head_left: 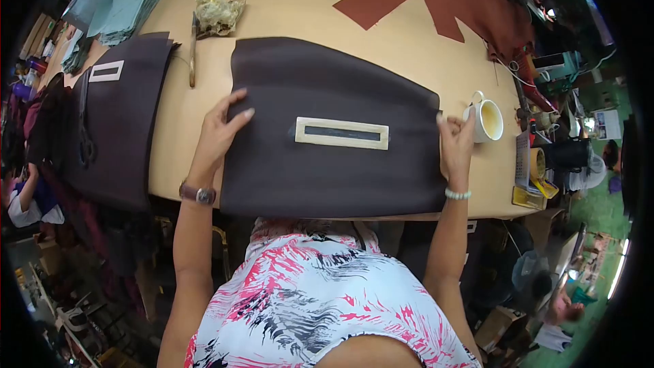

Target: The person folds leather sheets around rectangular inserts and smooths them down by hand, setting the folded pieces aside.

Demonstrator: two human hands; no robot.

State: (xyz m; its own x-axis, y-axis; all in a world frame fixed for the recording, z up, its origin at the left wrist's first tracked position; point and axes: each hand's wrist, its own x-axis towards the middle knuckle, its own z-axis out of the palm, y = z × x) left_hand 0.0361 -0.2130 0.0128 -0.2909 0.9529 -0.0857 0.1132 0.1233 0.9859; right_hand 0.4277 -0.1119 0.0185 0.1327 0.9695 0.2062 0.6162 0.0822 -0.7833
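A dark brown leather-like panel (327, 187) lies flat in front of me, wide at the left and tapering along its upper right side. Near its middle sits a pale rectangular frame (340, 142) around a long narrow slot. My left hand (219, 126) is over the panel's left edge, thumb and index finger spread apart. At the right edge, my right hand (456, 140) has its fingers bent, with the thumb against the panel's border. Just beyond that hand stands a white cup (499, 123) holding a yellowish substance.
Left of me hangs a stack of dark panels (126, 123) with a similar pale frame (107, 63) on top. A thin-handled tool (193, 61) and a crumpled yellowish lump (218, 12) lie behind. Reddish-brown pieces (470, 0) cover the back right; a basket (523, 157) stands at the right edge.
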